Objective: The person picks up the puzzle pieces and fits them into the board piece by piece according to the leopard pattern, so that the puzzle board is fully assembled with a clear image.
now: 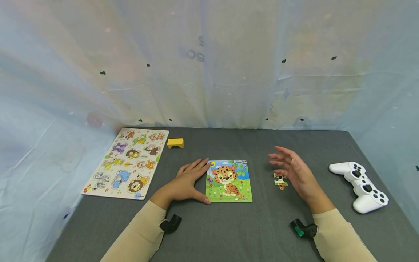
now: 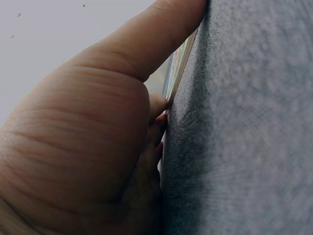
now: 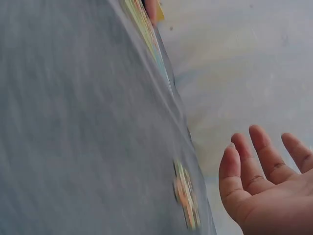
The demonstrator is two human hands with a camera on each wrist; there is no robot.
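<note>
A square leopard jigsaw puzzle [image 1: 229, 181] lies flat on the grey table. My left hand [image 1: 186, 185] rests at its left edge, fingers spread toward the upper corner and thumb by the lower one. In the left wrist view the thumb [image 2: 161, 34] stretches along the board's side, close over the cloth. To the right, my right hand [image 1: 299, 176] hovers with loosely bent fingers and nothing in them. Beside and partly behind its fingers lie small puzzle pieces [image 1: 280, 181], which the right wrist view shows blurred on the table, below the raised palm.
A large animal peg board [image 1: 126, 163] lies at the left, with a yellow arched block [image 1: 175, 143] near its upper right corner. At the far right sits a white game controller [image 1: 361, 187]. A pale sheet [image 1: 229, 72] hangs behind the table.
</note>
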